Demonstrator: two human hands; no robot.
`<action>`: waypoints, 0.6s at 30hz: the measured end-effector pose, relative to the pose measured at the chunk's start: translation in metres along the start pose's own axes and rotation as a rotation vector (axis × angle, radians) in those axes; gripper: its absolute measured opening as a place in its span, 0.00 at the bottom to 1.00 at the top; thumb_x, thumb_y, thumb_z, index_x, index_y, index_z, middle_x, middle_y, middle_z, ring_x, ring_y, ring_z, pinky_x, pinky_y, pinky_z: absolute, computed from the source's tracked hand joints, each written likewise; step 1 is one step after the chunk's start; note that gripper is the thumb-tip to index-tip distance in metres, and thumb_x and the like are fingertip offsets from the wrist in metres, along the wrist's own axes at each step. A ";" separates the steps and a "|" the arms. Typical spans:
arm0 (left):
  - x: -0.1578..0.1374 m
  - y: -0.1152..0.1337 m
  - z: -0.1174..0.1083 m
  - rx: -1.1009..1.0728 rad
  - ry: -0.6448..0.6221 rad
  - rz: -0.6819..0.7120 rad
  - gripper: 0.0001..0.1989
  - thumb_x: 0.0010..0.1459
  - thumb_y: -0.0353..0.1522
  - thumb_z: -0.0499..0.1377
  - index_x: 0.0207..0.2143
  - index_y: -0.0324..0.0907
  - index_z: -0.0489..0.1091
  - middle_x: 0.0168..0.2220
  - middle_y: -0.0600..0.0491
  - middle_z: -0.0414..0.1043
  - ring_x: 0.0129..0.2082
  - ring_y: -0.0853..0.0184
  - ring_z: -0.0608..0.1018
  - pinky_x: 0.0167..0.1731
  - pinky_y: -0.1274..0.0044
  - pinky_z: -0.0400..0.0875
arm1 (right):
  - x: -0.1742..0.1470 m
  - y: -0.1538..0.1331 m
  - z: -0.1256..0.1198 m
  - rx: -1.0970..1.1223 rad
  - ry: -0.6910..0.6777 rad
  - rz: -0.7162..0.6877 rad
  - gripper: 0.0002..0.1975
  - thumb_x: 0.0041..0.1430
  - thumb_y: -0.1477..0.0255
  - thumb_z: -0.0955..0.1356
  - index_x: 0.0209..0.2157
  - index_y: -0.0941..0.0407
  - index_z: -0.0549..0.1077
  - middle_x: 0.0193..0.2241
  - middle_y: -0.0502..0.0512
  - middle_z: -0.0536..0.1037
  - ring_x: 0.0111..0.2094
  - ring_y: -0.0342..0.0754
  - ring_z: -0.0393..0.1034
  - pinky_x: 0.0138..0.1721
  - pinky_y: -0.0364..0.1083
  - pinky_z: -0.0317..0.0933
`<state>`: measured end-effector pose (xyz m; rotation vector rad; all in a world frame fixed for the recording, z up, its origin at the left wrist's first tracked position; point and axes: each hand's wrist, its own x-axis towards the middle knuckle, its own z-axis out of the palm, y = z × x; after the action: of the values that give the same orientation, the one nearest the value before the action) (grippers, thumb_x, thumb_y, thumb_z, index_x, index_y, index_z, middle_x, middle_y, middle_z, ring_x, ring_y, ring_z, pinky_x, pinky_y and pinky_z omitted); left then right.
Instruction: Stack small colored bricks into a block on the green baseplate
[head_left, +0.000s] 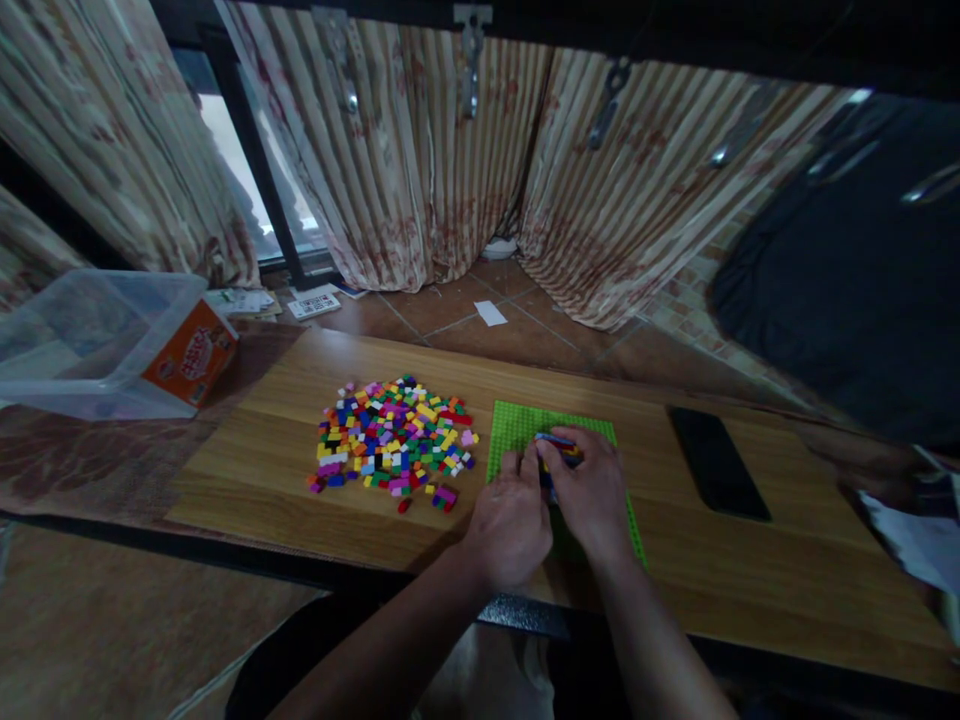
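A green studded baseplate (517,420) lies on the wooden board, partly covered by both hands. Over its middle is a small stack of coloured toy bricks (559,440), blue, red and yellow at the top. My right hand (592,485) is closed around the stack from the right, thumb on the near side. My left hand (511,520) is curled against the stack's left side, its fingertips bent; whether it grips a brick is hidden. To the left spreads a loose pile of multicoloured bricks (397,435).
A black phone (718,462) lies right of the baseplate. At the far left stands a clear plastic bin (97,340) with an orange label. The wooden board (285,510) ends at a dark front edge. Striped curtains (420,150) hang behind, and papers (491,313) lie on the tiled floor.
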<state>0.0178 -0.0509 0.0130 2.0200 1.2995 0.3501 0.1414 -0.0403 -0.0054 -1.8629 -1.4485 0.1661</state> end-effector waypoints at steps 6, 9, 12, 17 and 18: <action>-0.001 -0.001 0.003 0.022 0.010 0.005 0.30 0.61 0.29 0.45 0.65 0.35 0.48 0.56 0.38 0.61 0.50 0.57 0.74 0.50 0.69 0.69 | 0.003 0.001 0.000 -0.002 -0.015 0.017 0.15 0.55 0.60 0.67 0.36 0.55 0.78 0.38 0.60 0.79 0.44 0.57 0.68 0.50 0.58 0.59; -0.001 -0.003 0.005 0.017 0.027 0.011 0.29 0.61 0.29 0.45 0.65 0.37 0.49 0.55 0.39 0.63 0.50 0.57 0.74 0.50 0.70 0.69 | 0.005 0.005 0.002 0.029 -0.032 0.027 0.15 0.54 0.59 0.67 0.35 0.55 0.78 0.37 0.60 0.79 0.42 0.57 0.70 0.48 0.58 0.61; -0.002 -0.004 0.005 0.006 0.047 0.018 0.28 0.62 0.30 0.45 0.64 0.38 0.51 0.53 0.39 0.65 0.49 0.56 0.75 0.49 0.68 0.70 | 0.006 0.008 0.004 0.070 -0.053 0.030 0.15 0.54 0.59 0.67 0.36 0.55 0.78 0.37 0.59 0.79 0.40 0.56 0.72 0.47 0.58 0.62; -0.003 -0.007 -0.001 -0.045 0.072 0.032 0.25 0.63 0.33 0.47 0.61 0.38 0.58 0.52 0.41 0.68 0.47 0.57 0.76 0.49 0.68 0.71 | 0.006 0.009 0.003 0.079 -0.046 -0.002 0.15 0.54 0.58 0.67 0.35 0.54 0.78 0.37 0.59 0.80 0.41 0.57 0.72 0.48 0.59 0.61; -0.003 -0.009 -0.003 -0.051 0.080 0.042 0.23 0.63 0.33 0.47 0.59 0.38 0.61 0.50 0.42 0.70 0.47 0.58 0.76 0.49 0.69 0.71 | 0.005 0.009 0.003 0.072 -0.040 -0.011 0.16 0.55 0.58 0.67 0.35 0.54 0.78 0.37 0.59 0.80 0.42 0.57 0.72 0.48 0.59 0.61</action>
<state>0.0089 -0.0497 0.0098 2.0111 1.2850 0.4832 0.1487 -0.0351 -0.0109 -1.8021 -1.4603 0.2479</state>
